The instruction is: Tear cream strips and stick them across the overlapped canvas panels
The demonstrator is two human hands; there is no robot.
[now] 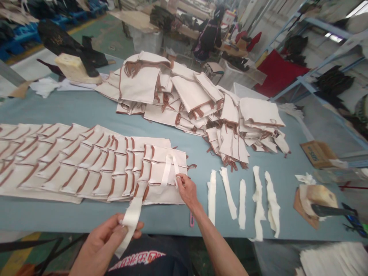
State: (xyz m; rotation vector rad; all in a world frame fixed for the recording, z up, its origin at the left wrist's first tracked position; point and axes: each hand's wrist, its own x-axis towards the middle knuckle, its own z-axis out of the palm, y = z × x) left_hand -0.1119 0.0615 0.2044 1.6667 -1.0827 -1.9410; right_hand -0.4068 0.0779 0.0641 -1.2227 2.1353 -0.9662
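Note:
My left hand (110, 234) pinches a white cloth strip (132, 216) between thumb and fingers near the table's front edge. The strip's upper end reaches the corner of the overlapping cream fabric panels (94, 161). Over the right end of these brown-edged panels, my right hand (186, 189) is closed on one end of a second white strip (166, 170), which bends over in a narrow loop. Beneath that hand lies the front panel (163, 195). A small pink tool (191, 219) shows partly beside my right forearm.
Several torn white strips (242, 203) lie to the right. Behind is a large heap of cream pieces with brown trim (140, 84). Yellowish blocks with black straps sit at the right (322, 195) and back left (69, 65). A cardboard box (317, 153) is near the right edge.

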